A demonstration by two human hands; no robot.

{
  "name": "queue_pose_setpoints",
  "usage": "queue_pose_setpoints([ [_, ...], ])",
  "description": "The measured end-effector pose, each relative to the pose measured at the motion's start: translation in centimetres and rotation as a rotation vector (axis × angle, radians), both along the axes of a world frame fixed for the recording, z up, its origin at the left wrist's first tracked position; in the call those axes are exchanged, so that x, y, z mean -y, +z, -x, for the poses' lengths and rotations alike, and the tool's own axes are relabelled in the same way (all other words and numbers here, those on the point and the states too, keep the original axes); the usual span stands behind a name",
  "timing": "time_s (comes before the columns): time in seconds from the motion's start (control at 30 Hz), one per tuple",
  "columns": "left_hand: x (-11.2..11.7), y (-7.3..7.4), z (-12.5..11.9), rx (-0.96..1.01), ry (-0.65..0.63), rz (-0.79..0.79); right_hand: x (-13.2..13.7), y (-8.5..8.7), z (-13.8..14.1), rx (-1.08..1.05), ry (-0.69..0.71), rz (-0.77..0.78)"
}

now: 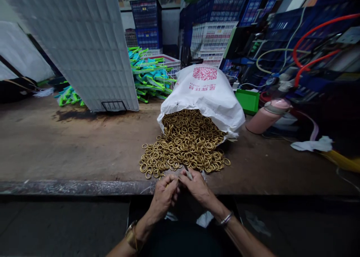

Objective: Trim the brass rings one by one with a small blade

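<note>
Just over the table's front edge, my two hands meet with their fingertips close together. My left hand (165,192) is closed, and a bit of a gold-coloured ring seems to show at its fingers, mostly hidden. Closed too, my right hand (198,187) grips a small knife (189,173), its grey part and dark end sticking up past the thumb. Right behind the hands spreads a heap of gold-coloured rings (180,152). They spill from the mouth of a white woven sack (205,88) with red print, lying on its side.
The brown table (84,148) runs across the view. A tall pale ribbed panel (104,54) stands at left, beside a pile of green and blue plastic pieces (152,77). At right are a pink bottle (266,116), a green tray (247,101) and a red hose (299,50). Crates (213,35) are stacked behind.
</note>
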State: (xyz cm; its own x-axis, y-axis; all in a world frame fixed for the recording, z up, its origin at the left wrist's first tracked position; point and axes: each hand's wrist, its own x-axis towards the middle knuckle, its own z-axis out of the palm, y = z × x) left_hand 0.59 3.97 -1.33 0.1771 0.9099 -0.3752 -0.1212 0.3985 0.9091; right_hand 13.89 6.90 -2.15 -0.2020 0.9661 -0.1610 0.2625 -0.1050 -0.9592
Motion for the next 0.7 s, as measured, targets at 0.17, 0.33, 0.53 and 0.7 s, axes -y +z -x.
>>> queue_pose_setpoints([
  [0.17, 0.2, -0.1, 0.2, 0.018, -0.022, -0.007, 0.1, 0.4, 0.0, 0.025, 0.012, -0.059],
  [0.33, 0.4, -0.7, 0.2, 0.147, 0.002, 0.021, 0.0, 0.1, 0.0, -0.035, 0.034, -0.008],
  [0.53, 0.3, -0.8, 0.2, 0.234, 0.038, 0.024, 0.3, -0.2, -0.3, 0.248, 0.028, -0.182],
  [0.7, 0.3, -1.1, 0.2, 0.173, 0.044, -0.023, 1.2, 0.2, -0.3, 0.574, 0.161, -0.355],
])
